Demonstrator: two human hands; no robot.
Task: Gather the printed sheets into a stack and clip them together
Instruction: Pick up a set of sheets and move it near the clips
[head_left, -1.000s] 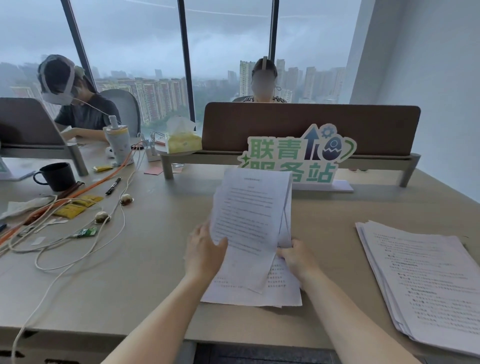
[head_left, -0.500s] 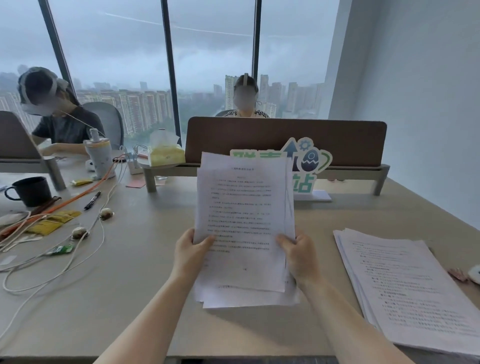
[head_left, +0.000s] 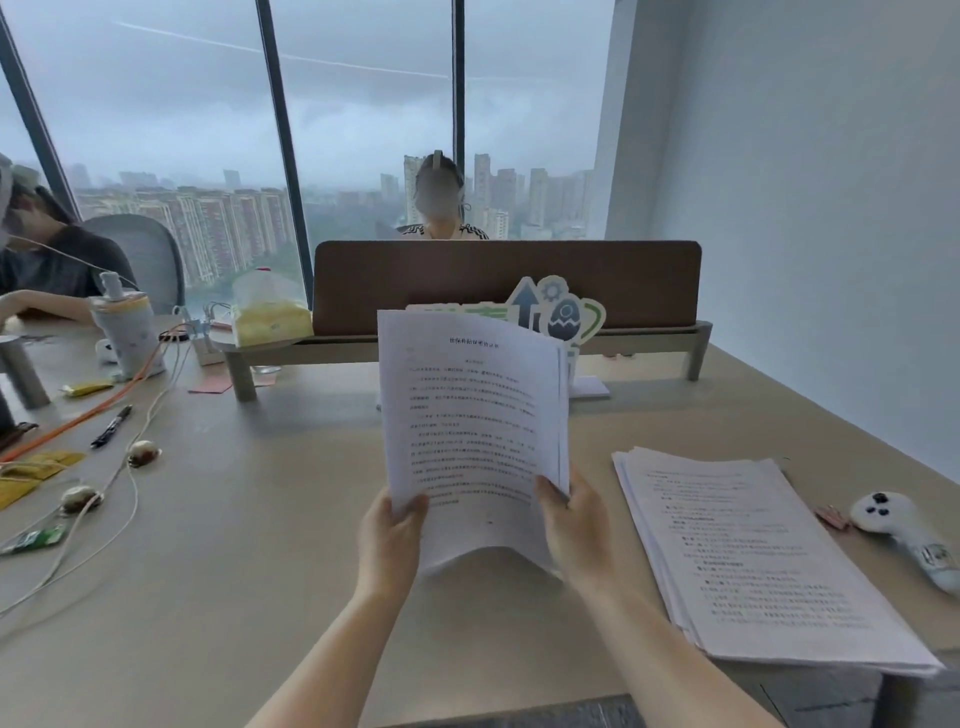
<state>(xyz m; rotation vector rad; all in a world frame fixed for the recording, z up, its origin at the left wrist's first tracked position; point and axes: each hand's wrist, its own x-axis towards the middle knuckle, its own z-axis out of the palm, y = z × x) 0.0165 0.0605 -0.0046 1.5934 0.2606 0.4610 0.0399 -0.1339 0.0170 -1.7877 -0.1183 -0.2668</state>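
While the sheets (head_left: 470, 441) are held upright above the desk (head_left: 249, 545), their lower edge is bowed and appears to rest on or just over the surface, a posture judged suited to knocking the edges level so that the pages can be squared. The left hand (head_left: 389, 540) is clamped on the left margin near the bottom, with the thumb laid across the front page and the fingers hidden behind. The right hand (head_left: 576, 525) is closed on the right margin at about the same height, its thumb also pressed on the front. Between the two hands the paper is pinched from both sides, which explains the arch along the bottom edge. At the right edge several page edges are seen slightly fanned, so the bundle is judged not yet flush.

Thus the sheets stand directly between the hands and rise well above them, tilted slightly away from the camera. A separate pile (head_left: 753, 561) is laid flat on the desk just to the right of the right hand, not touched by it. Beyond that pile a small pink object, possibly a clip (head_left: 832, 517), is seen beside a white controller (head_left: 904, 530); what it is cannot be told for certain. Clipping is judged not yet begun.
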